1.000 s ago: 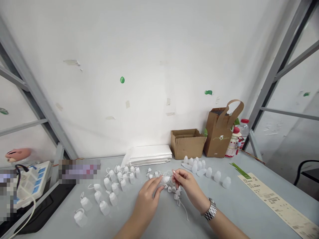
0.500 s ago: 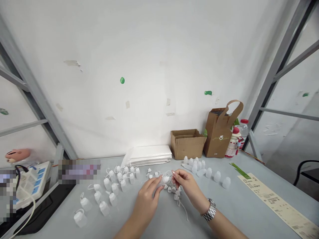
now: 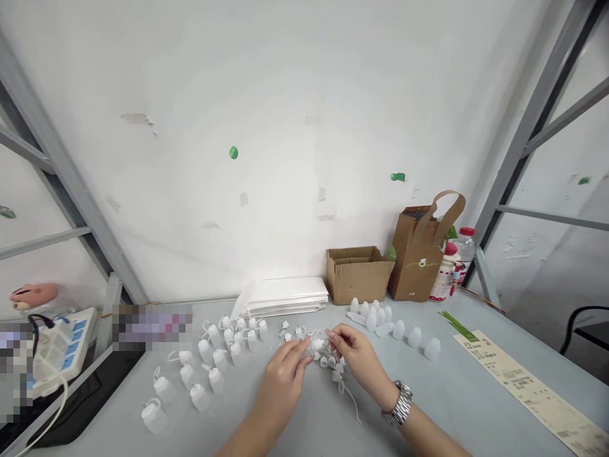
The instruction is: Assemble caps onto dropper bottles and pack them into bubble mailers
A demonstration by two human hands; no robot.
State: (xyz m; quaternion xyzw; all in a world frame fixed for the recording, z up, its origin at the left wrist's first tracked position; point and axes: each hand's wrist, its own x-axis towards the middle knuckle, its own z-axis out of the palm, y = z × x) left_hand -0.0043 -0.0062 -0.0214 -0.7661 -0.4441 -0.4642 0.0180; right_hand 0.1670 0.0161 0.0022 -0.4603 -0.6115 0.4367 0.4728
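Between the fingers of my left hand [image 3: 284,374] is a small translucent plastic bottle [image 3: 311,348] with a white cap, lying tilted toward the right. My right hand [image 3: 352,352] pinches at a thin white cord loop by that cap; the fingertips partly hide it. Under and around both hands lies a pile of white caps with cords [image 3: 332,363], one cord trailing toward me. To the left stand several capped bottles with loops [image 3: 200,398]. Right of the pile are several translucent bottles without caps [image 3: 415,337], some on their sides.
At the back are a stack of white packets [image 3: 285,296], an open cardboard box [image 3: 360,279], a brown paper bag [image 3: 416,270] and drink bottles [image 3: 445,276]. A printed paper strip [image 3: 523,387] lies right. A power strip [image 3: 66,349] and black mat [image 3: 90,393] are left.
My right hand has shifted very slightly left, its fingers still at the cord loop. My left hand keeps the bottle in nearly the same place.
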